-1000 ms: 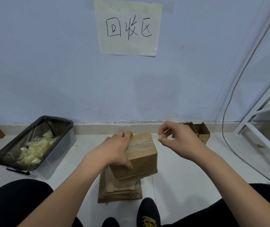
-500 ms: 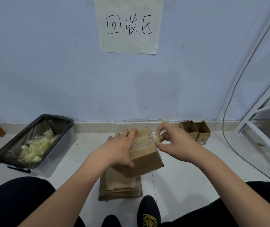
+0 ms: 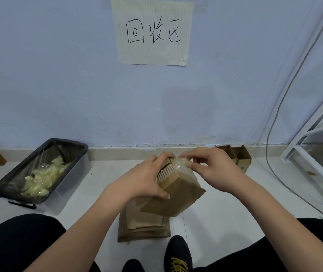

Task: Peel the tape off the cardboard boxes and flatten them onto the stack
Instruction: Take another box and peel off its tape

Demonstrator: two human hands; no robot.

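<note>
A small brown cardboard box [image 3: 178, 197] is held tilted in the air above the stack of flattened cardboard [image 3: 144, 228] on the floor. My left hand [image 3: 146, 179] grips the box from its left side, thumb on the near face. My right hand [image 3: 213, 167] pinches a strip of clear tape [image 3: 182, 163] at the box's top far edge; the tape lifts off the box's top and right side. Two more open cardboard boxes [image 3: 239, 157] stand by the wall behind my right hand.
A black bin [image 3: 74, 154] lined with clear plastic holds crumpled tape on the left. A white metal frame [image 3: 313, 146] and a cable [image 3: 270, 154] are at the right. A paper sign [image 3: 152, 30] hangs on the wall. My knees and shoes fill the bottom.
My right hand moved left onto the box's top edge and took hold of the tape. The box tilted further, its top turning toward the left hand.
</note>
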